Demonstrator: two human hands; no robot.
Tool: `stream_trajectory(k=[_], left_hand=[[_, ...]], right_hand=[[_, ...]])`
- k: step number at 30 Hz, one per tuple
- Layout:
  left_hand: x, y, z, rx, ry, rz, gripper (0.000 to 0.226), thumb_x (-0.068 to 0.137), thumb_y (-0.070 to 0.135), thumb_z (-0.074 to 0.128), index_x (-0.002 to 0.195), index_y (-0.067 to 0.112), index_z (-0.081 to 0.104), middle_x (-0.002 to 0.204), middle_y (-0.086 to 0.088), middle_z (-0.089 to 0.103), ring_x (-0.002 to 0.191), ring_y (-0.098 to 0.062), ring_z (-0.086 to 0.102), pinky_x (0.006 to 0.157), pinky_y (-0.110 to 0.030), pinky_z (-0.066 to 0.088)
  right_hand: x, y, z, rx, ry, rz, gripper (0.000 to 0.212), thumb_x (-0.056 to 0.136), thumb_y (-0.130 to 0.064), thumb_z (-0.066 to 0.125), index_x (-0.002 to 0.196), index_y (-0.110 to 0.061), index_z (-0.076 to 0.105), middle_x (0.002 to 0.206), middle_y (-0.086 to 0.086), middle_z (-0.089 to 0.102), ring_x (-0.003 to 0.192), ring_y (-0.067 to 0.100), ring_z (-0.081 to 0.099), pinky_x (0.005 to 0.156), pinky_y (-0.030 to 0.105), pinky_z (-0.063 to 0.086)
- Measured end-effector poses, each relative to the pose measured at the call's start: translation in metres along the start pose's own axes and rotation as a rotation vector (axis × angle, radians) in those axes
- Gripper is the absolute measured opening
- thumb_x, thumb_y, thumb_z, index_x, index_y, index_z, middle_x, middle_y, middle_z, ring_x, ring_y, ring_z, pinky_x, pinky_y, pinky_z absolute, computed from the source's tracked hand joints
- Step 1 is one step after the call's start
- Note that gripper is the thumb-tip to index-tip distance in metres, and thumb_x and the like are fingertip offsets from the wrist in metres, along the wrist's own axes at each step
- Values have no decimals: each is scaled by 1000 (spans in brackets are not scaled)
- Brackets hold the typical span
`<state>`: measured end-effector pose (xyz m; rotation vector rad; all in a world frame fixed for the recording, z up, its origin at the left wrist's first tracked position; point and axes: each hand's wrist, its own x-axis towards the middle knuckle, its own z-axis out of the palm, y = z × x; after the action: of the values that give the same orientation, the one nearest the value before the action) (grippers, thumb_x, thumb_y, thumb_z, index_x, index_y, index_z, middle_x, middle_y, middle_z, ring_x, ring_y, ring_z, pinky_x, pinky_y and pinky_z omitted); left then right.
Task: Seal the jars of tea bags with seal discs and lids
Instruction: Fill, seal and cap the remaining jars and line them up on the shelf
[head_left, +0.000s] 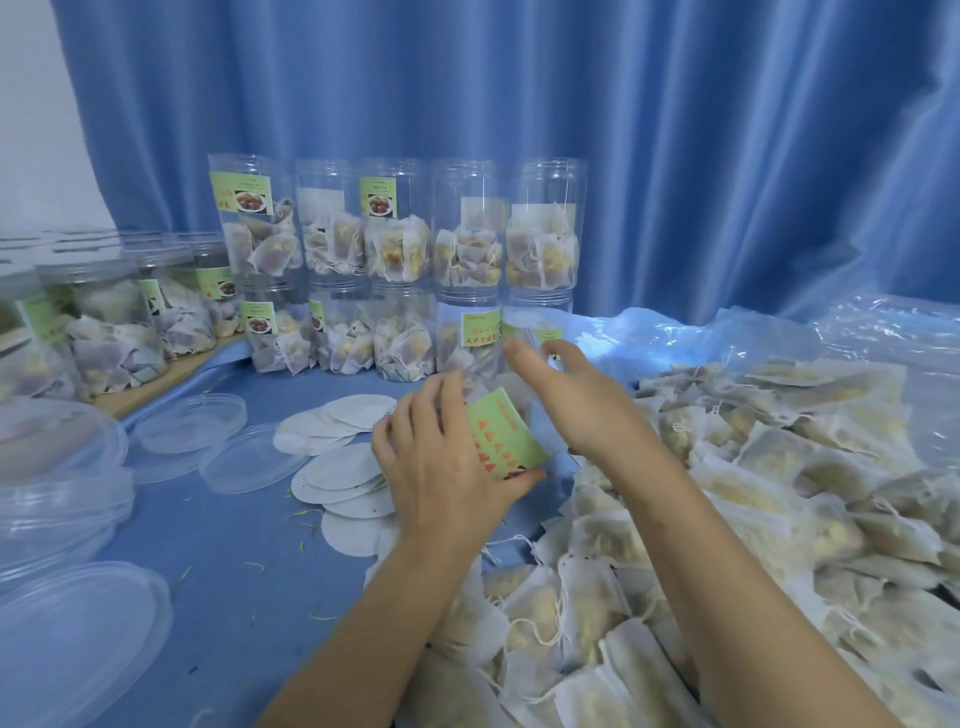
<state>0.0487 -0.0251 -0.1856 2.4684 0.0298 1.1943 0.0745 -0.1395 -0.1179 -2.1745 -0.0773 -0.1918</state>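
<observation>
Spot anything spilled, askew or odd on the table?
Small yellow-green bits lie scattered on the blue cloth near the seal discs, like tea spilled from bags. The jar held by the left hand is tilted, lidless; the right hand is at its mouth. Stacked jars stand open too.

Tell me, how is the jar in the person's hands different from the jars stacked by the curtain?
The held jar is tilted and gripped by the left hand; the stacked jars stand upright, untouched, in two tiers. The held jar sits near the tea bag pile; the stacked jars stand against the blue curtain. Both are clear plastic with green labels, and the top jars have no lids.
</observation>
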Motion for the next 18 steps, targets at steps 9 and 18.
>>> stream_trajectory(k=[9,18], left_hand=[[18,-42,-14,-667,-442,-180,139,28,59,87,144,46,12,148,15,30,136,-9,31,109,-46,35],[7,-30,4,-555,-215,-267,109,39,53,84,134,24,38,129,7,54,121,-14,50,97,-43,44]], right_hand=[[-12,5,-12,-17,-140,-536,72,58,-42,72,120,-59,41,128,-18,44,122,1,39,97,22,35],[-12,-14,21,-187,66,-362,65,75,-67,49,135,-55,25,140,3,38,131,27,31,103,43,34]])
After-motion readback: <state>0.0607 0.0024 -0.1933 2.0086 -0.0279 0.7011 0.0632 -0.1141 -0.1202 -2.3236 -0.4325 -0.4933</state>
